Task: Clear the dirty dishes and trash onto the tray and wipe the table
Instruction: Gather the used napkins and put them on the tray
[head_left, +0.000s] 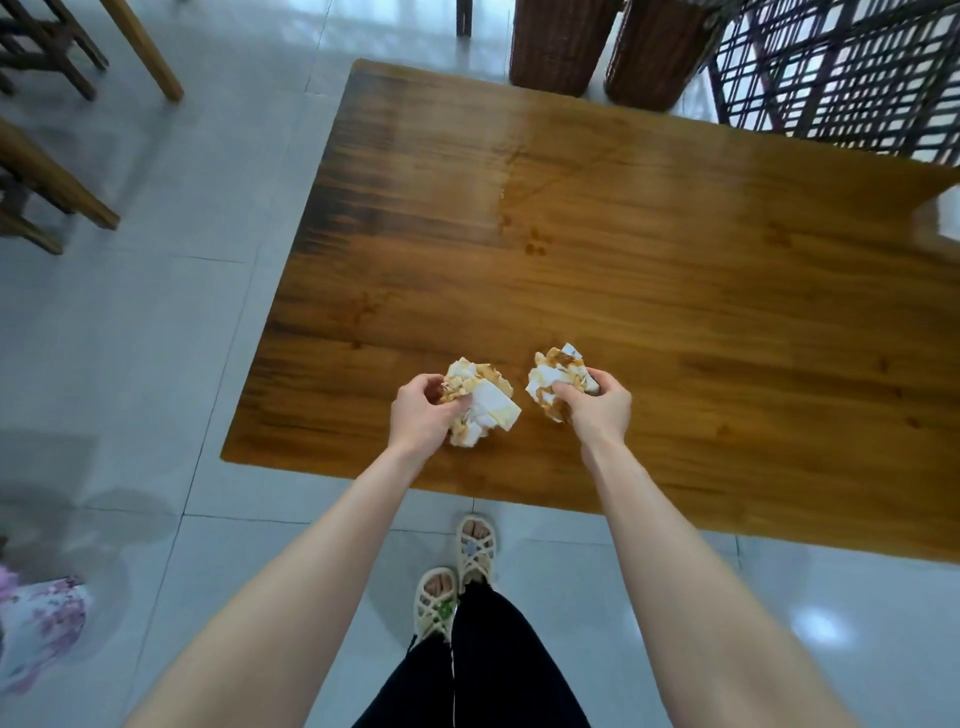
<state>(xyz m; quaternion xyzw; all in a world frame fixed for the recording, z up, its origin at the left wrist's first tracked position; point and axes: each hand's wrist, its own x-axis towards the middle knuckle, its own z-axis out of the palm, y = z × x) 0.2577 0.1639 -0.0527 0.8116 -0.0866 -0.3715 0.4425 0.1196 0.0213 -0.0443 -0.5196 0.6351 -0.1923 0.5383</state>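
Observation:
My left hand (422, 415) grips a crumpled white paper napkin (483, 402) stained brown, held just over the near part of the wooden table (675, 312). My right hand (597, 402) grips a second crumpled, brown-stained napkin (553, 376) a short way to the right. The two wads are close but apart. Brown smears and drops (535, 244) mark the table's middle. No tray or dishes are in view.
Two woven wicker baskets (561, 41) and a dark lattice rack (841, 67) stand beyond the table's far edge. Wooden chair legs (57, 182) stand on the tiled floor at left. A floral cloth (36, 629) lies at lower left. My sandalled feet (457, 577) are at the table's near edge.

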